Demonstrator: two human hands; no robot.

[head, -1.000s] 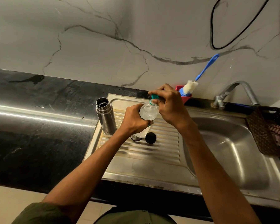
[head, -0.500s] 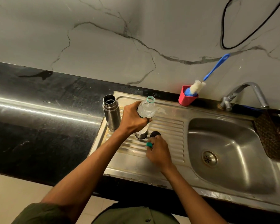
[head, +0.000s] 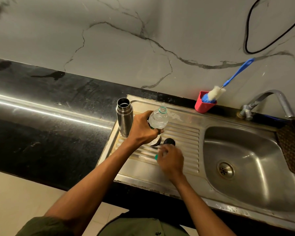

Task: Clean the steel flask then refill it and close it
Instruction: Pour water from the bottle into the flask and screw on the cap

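The steel flask (head: 124, 116) stands upright and uncapped at the left edge of the ribbed steel drainboard (head: 182, 133). My left hand (head: 143, 130) grips a clear plastic water bottle (head: 158, 117), uncapped, standing just right of the flask. My right hand (head: 170, 159) is low over the drainboard, blurred, with the green bottle cap (head: 156, 157) at its fingertips. A black flask lid (head: 169, 141) lies on the drainboard beside the bottle's base. A steel cup (head: 156, 142) shows partly behind my left hand.
A red cup (head: 205, 103) holding a blue-handled bottle brush (head: 228, 80) stands against the wall. The sink basin (head: 245, 167) with its drain is at right, under the tap (head: 271, 103). A woven basket (head: 291, 147) hangs at the far right. Black counter (head: 49, 116) extends left.
My right hand took the green cap off the bottle and brought it down to the drainboard. My left hand keeps holding the bottle.
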